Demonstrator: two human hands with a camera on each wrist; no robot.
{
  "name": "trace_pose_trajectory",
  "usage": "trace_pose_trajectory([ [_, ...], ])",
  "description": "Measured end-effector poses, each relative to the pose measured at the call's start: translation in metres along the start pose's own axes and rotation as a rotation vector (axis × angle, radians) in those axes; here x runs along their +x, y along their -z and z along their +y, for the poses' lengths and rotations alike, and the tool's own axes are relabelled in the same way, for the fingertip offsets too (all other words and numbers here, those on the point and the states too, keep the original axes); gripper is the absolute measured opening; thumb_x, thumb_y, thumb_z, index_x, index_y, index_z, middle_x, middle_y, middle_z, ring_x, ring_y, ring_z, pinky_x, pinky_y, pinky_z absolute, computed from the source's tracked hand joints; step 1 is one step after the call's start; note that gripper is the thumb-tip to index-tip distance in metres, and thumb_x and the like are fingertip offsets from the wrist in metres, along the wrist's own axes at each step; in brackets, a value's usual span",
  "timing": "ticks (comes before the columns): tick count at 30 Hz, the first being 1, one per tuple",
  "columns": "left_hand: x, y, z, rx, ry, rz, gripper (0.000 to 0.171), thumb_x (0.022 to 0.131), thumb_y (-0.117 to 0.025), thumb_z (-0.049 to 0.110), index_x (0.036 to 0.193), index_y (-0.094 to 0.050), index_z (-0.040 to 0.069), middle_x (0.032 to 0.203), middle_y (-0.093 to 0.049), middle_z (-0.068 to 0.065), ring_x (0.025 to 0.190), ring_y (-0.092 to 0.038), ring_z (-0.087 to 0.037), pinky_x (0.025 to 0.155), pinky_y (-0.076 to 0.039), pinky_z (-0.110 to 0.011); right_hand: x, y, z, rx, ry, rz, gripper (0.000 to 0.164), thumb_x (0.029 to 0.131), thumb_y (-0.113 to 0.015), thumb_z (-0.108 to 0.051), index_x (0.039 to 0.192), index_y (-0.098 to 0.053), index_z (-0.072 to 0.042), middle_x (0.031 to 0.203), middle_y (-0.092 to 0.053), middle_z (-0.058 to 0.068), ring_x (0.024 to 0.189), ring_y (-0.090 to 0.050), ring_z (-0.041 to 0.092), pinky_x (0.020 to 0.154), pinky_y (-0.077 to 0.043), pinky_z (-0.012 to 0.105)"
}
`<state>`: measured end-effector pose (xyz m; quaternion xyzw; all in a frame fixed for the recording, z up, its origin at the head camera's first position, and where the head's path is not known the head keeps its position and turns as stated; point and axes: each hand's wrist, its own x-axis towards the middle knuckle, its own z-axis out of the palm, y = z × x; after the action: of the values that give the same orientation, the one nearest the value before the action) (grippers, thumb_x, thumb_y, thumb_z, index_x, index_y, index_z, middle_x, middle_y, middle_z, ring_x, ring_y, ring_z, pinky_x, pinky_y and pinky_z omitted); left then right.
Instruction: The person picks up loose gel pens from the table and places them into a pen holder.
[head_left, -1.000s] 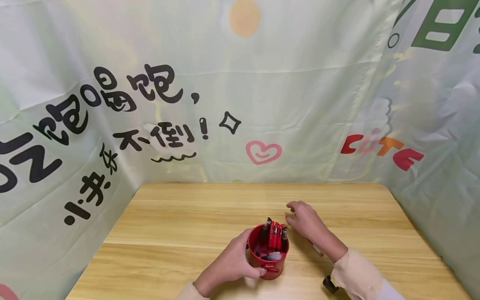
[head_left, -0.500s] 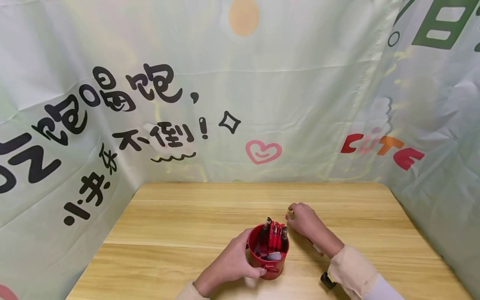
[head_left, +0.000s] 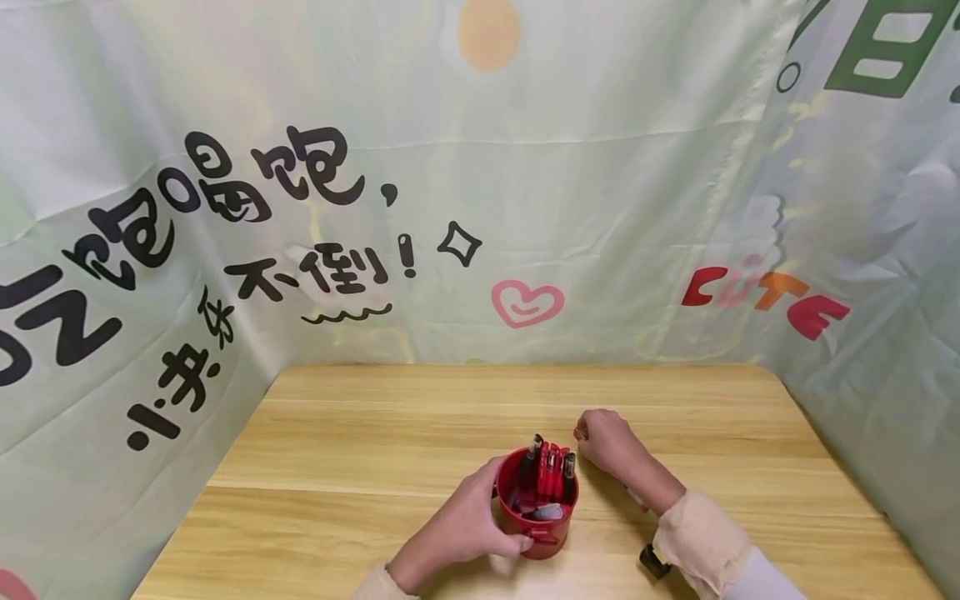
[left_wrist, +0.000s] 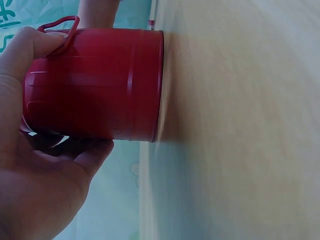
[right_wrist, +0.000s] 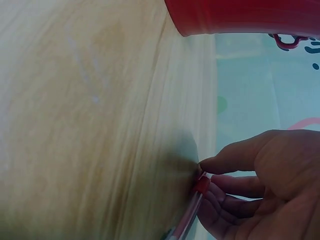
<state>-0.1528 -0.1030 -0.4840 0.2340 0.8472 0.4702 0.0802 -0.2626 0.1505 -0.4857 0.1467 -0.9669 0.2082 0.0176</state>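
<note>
My left hand (head_left: 468,517) grips a red pen holder (left_wrist: 95,85) shaped like a small bucket, its thumb by the little side handle (left_wrist: 65,32) and its fingers round the far wall. The holder stands upright on the table. Inside it are black pens and several red ones (head_left: 551,471), along with a grey-white piece (head_left: 547,512) lower down. To the holder's right, my right hand (head_left: 611,442) pinches the red end of a pen (right_wrist: 192,207) between thumb and fingers, low at the tabletop. In the head view my forearm hides most of that pen.
The wooden table (head_left: 360,450) ends at printed cloth walls (head_left: 600,208) behind and at both sides. A small black object (head_left: 655,561) shows beside my right sleeve (head_left: 705,533).
My right hand has drawn slightly nearer and its fingers have closed on the end of the pen. My left hand and the pen holder have stayed in place.
</note>
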Motion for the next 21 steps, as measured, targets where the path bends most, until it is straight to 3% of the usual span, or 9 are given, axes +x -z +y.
trace_pose_trajectory([
  [5, 0.0003, 0.0007, 0.0008, 0.0, -0.004, -0.004, 0.1, 0.071, -0.09, 0.028, 0.155, -0.037, 0.034, 0.148, -0.056, 0.012, 0.133, -0.056, -0.007, 0.115, -0.047, -0.036, 0.0003, -0.0008, 0.0007, 0.006, -0.005, -0.007, 0.02, 0.085, -0.067, -0.001, 0.068, -0.065, -0.011, 0.068, -0.061, 0.001, 0.063, -0.046, 0.015, 0.06, -0.037, 0.029],
  [12, 0.0008, 0.0007, 0.0007, 0.004, -0.001, -0.003, 0.1, 0.07, -0.09, 0.029, 0.155, -0.037, 0.035, 0.148, -0.055, 0.013, 0.132, -0.056, -0.007, 0.115, -0.048, -0.036, -0.0004, 0.0007, 0.0004, 0.045, -0.048, -0.045, 0.026, 0.082, -0.065, -0.001, 0.061, -0.057, -0.014, 0.059, -0.042, -0.004, 0.058, -0.033, 0.012, 0.057, -0.028, 0.026],
  [21, 0.0004, -0.0004, -0.0009, 0.012, 0.001, 0.003, 0.102, 0.07, -0.091, 0.029, 0.156, -0.037, 0.035, 0.148, -0.056, 0.012, 0.132, -0.056, -0.007, 0.115, -0.048, -0.036, -0.0049, 0.0081, -0.0023, 0.075, -0.091, -0.042, 0.009, 0.08, -0.068, 0.0, 0.086, -0.069, -0.007, 0.079, -0.067, 0.003, 0.072, -0.058, 0.018, 0.064, -0.048, 0.031],
])
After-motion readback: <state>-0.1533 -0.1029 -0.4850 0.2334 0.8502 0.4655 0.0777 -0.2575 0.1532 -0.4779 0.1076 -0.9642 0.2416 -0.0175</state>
